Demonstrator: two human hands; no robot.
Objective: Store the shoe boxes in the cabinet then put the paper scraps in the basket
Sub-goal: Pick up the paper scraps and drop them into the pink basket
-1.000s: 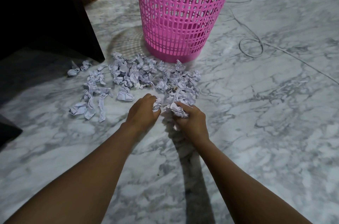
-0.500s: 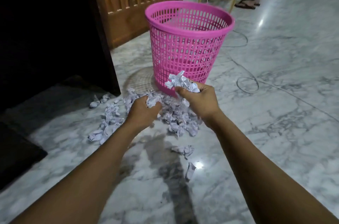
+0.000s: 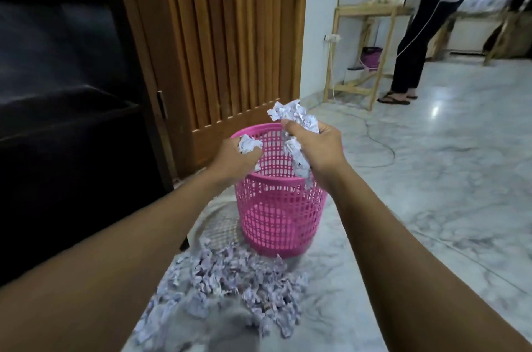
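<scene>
A pink lattice basket [image 3: 280, 216] stands upright on the marble floor. Both my hands hover over its open top. My left hand [image 3: 234, 157] grips a small wad of crumpled white paper scraps [image 3: 249, 144] above the left rim. My right hand [image 3: 316, 144] grips a bigger bunch of scraps [image 3: 296, 118], with one strip dangling down into the basket mouth. A heap of loose paper scraps [image 3: 230, 279] lies on the floor in front of the basket, below my forearms.
A dark cabinet [image 3: 66, 92] fills the left side, with a slatted wooden door [image 3: 230, 35] behind the basket. A thin cable [image 3: 383, 150] trails across the floor to the right. Farther back a person [image 3: 423, 29] stands at a wooden table [image 3: 365, 43].
Both hands rose from the floor pile with scraps in them and now hang over the basket's mouth. The camera tilted up, bringing the room behind into view.
</scene>
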